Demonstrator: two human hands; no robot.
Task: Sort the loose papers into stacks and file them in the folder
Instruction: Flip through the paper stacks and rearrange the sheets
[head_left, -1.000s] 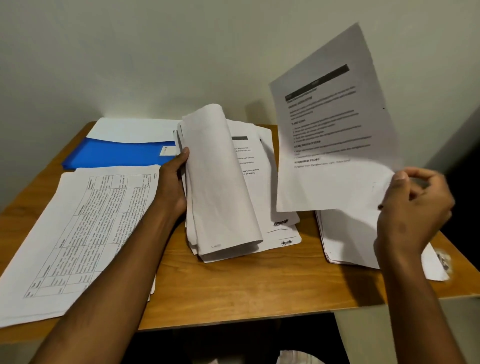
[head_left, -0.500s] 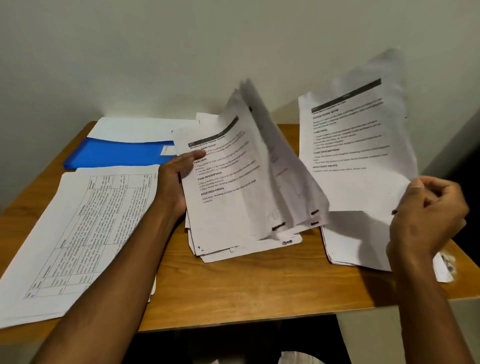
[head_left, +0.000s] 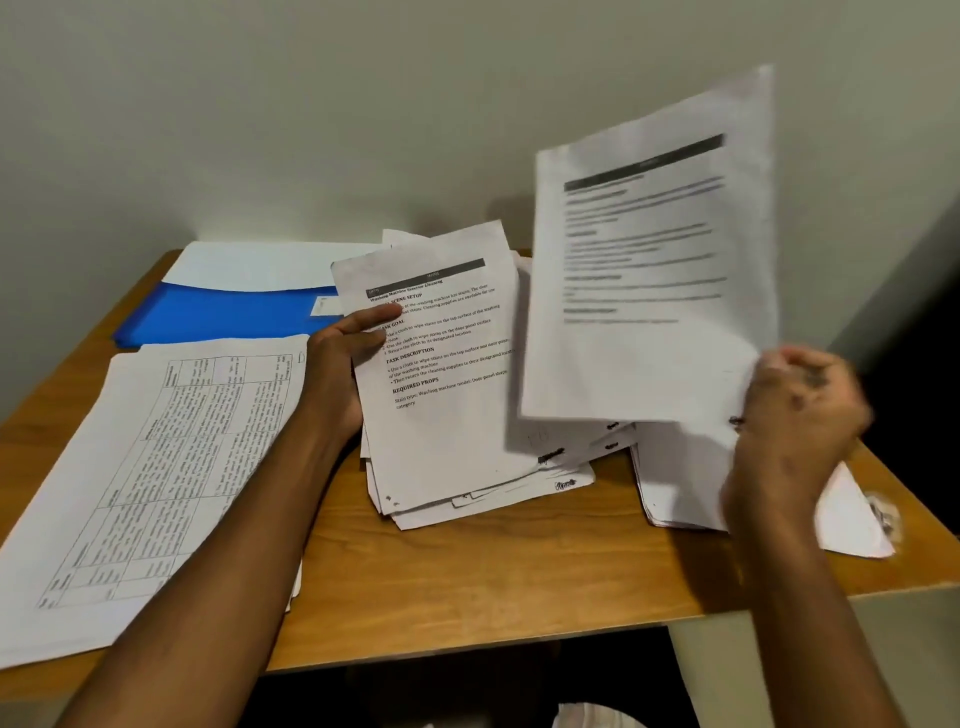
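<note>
A loose pile of printed papers (head_left: 457, 415) lies in the middle of the wooden table (head_left: 519, 571). My left hand (head_left: 340, 364) holds the pile's left edge, thumb on the top sheet. My right hand (head_left: 795, 410) pinches the lower right corner of one printed sheet (head_left: 644, 270) and holds it upright above the table; hand and sheet are blurred. A second stack of white papers (head_left: 675, 478) lies on the right, under the raised sheet. Another stack with tables printed on it (head_left: 156, 467) lies on the left. The blue folder (head_left: 223, 314) rests at the back left.
White sheets (head_left: 270, 262) lie on the folder's far side against the wall (head_left: 363, 104). A crumpled paper corner (head_left: 857, 519) hangs at the table's right edge. Below the front edge the space is dark.
The curled sheets my left hand was lifting have fallen flat onto the middle pile. My right hand has carried its sheet slightly right and lower, and is now blurred.
</note>
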